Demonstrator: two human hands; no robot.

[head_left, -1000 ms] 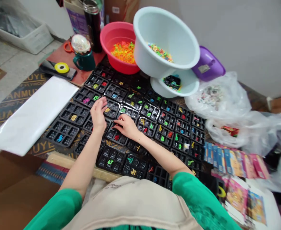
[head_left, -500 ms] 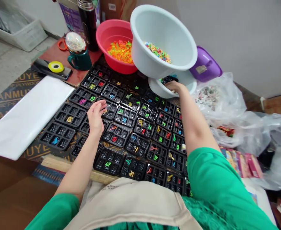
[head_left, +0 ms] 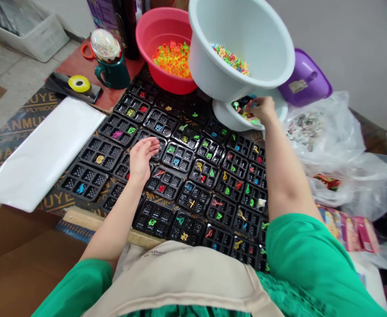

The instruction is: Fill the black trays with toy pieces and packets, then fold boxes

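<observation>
My left hand (head_left: pixel 141 159) hovers over the black compartment trays (head_left: pixel 92 182), its fingers stretched out and nothing seen in them. Several trays lie side by side, many with small coloured plastic pieces in their compartments, such as a blue piece (head_left: pixel 81 188) and a yellow piece (head_left: pixel 100 159). My right hand (head_left: pixel 262 108) is in the lower pale bowl (head_left: pixel 224 115), among small mixed-colour pieces (head_left: pixel 251 117). Its fingers point down and are drawn together; what they hold, if anything, is hidden. The larger pale basin (head_left: pixel 206 66) stands above this bowl and covers part of it.
A red basin (head_left: pixel 147 33) of orange and yellow pieces stands at the back. A purple container (head_left: pixel 307 81) and plastic bags (head_left: pixel 328 127) are on the right. On the left are a white sheet stack (head_left: pixel 44 154), a yellow tape roll (head_left: pixel 79 83) and a dark green mug (head_left: pixel 117 72).
My right hand has risen slightly within the lower bowl, showing more of the coloured pieces. My left hand stays over the trays, fingers still extended. The camera view has shifted somewhat.
</observation>
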